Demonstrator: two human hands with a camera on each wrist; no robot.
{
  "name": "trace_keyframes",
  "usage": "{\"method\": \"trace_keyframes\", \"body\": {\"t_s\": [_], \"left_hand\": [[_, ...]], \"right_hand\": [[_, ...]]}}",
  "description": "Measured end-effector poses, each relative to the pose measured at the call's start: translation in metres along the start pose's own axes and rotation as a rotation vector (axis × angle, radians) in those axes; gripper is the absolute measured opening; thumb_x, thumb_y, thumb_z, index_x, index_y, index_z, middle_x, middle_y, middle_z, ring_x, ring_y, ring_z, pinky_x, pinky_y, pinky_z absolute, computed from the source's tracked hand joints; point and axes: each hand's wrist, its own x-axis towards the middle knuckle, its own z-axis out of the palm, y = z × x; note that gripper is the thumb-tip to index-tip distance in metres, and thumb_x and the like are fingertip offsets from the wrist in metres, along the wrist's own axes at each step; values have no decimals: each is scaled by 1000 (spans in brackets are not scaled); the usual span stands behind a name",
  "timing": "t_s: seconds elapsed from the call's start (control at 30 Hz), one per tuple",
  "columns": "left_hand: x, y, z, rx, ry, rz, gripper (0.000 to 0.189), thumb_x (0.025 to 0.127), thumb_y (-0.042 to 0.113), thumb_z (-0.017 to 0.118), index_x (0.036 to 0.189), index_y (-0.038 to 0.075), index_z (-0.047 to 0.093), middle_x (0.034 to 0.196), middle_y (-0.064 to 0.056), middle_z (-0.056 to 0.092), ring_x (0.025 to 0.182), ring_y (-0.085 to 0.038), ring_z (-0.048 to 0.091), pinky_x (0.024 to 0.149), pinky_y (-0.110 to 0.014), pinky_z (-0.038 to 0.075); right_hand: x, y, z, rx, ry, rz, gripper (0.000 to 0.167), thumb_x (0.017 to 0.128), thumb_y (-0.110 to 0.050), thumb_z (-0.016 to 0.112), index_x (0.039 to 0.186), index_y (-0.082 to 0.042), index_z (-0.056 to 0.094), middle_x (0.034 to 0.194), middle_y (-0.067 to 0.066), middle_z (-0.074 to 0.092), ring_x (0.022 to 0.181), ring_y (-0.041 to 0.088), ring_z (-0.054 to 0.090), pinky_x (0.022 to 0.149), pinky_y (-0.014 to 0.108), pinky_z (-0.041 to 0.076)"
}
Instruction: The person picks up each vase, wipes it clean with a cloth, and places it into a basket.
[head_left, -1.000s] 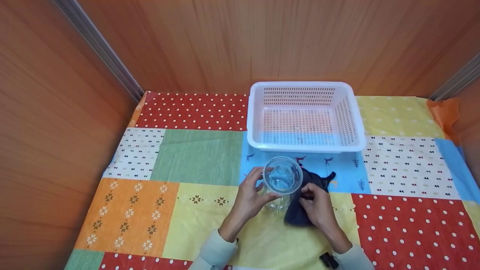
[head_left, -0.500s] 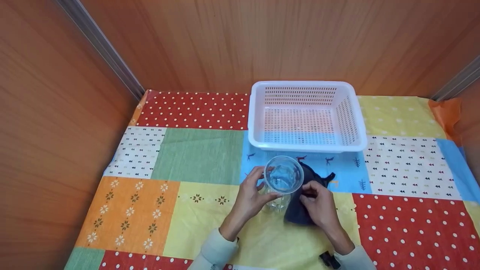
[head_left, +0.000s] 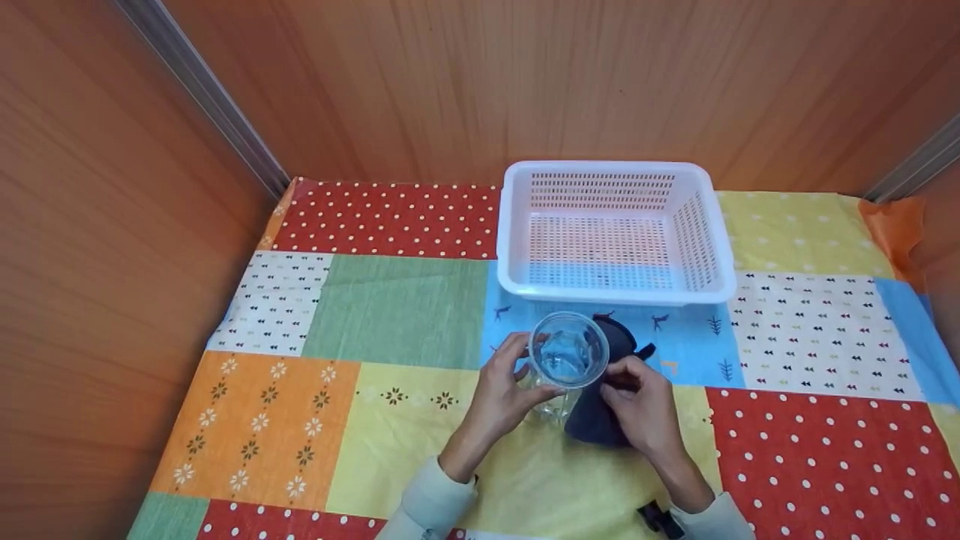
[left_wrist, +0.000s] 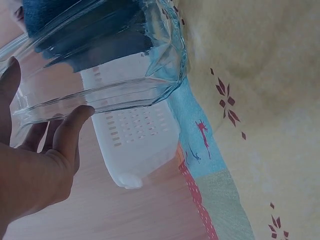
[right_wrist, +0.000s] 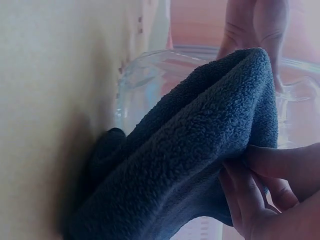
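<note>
A clear, ribbed jar (head_left: 564,375) is in the middle front of the head view, its round mouth turned up toward the camera. My left hand (head_left: 504,394) holds it from the left, the thumb on the near side. In the left wrist view the jar's (left_wrist: 135,92) transparent wall shows the basket through it. To its right, my right hand (head_left: 646,409) pinches a dark blue terry cloth (head_left: 594,420) between thumb and fingers. The right wrist view shows the cloth (right_wrist: 190,135) hanging in folds beside the jar, hiding part of it; I cannot tell whether they touch.
Behind the hands stands a white perforated plastic basket (head_left: 517,285) with nothing visible inside. A patchwork tablecloth (head_left: 405,307) covers the table. Wood-grain panels (head_left: 465,90) rise at the back and sides. A black strap piece (head_left: 658,519) sits by my right cuff.
The cloth has shifted slightly left against the jar's side, and its dark loop has moved left too. My right hand has turned a little; the left hand and the jar stay nearly still.
</note>
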Motion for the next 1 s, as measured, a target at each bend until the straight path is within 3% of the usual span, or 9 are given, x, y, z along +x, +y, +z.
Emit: {"method": "trace_keyframes", "body": {"t_s": [0.17,0.4,0.63,1.0], "left_hand": [[0,0,0,-6,-7,-11,66,83,11,92,142,9,62,136,-15,61,124,-30,61,102,-57,56],[0,-1,1,-13,8,20,65,81,10,93,140,7,63,133,-11,63,123,-36,62,99,-58,57],[0,-1,0,-5,0,28,65,82,11,92,140,8,63,135,-16,62,124,-36,62,100,-55,57],[0,-1,0,10,3,21,64,82,11,92,139,12,64,135,-11,62,124,-31,63,100,-53,58]], "right_hand": [[0,-12,-3,56,22,-23,19,87,18,72,96,1,72,102,14,70,94,10,68,78,17,59],[-1,-20,-4,32,29,-74,19,87,19,73,97,3,72,103,13,70,96,4,68,80,19,60],[-1,-19,-3,-3,22,-62,19,87,17,74,97,0,71,103,11,69,99,17,70,81,23,61],[0,-7,-1,-2,7,-39,22,87,19,72,96,-1,71,104,12,69,104,25,71,81,25,61]]}}
